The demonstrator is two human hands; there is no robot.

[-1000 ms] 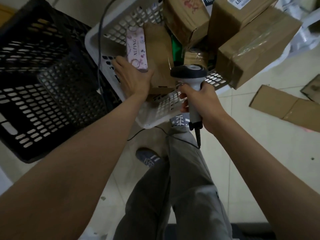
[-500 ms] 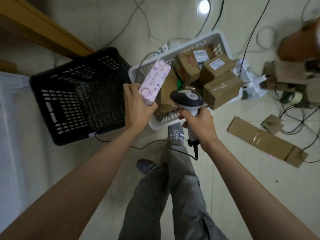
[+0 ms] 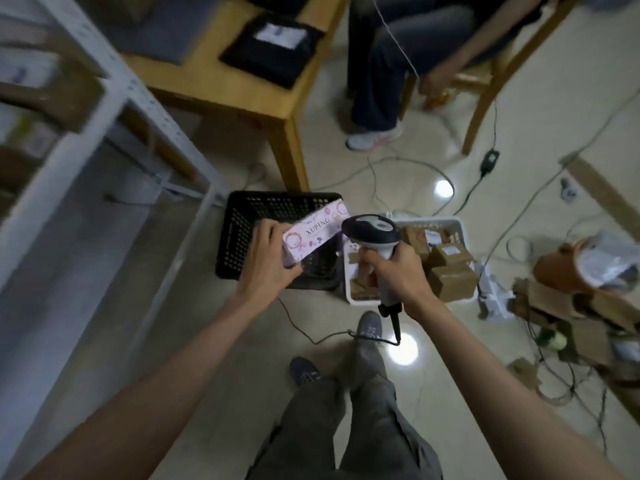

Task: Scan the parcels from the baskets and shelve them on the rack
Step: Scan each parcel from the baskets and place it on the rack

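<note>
The left hand (image 3: 268, 268) pinches the pink box (image 3: 315, 234) by its lower end, thumb on top and fingers curled beneath, so most of its length stands free, tilted up to the right; that leaves the printed face clear, though no barcode label shows on it, so the code is probably on a side turned away. The right hand (image 3: 398, 271) is wrapped tightly round the handle of the scanner (image 3: 372, 233), whose head sits just beside the box's upper end, seemingly aimed past it, not at it. I judge this to be the scan step, with box and scanner brought together at chest height so the beam can reach a label

Both are held above the floor, over the black basket (image 3: 242, 237), which looks empty from here. Touching its right side, the white basket (image 3: 450, 225) holds several brown parcels (image 3: 450, 282) not yet scanned. The scanner cord (image 3: 311, 336) trails across the floor past the person's shoes, a likely snag when stepping away. The rack (image 3: 114, 109) stands at the left, with blurred parcels on its shelves, near enough for shelving after the scan. Behind it is a wooden worktop (image 3: 221, 81) carrying a black bag (image 3: 273, 50); a seated person (image 3: 408, 46) is beyond
</note>
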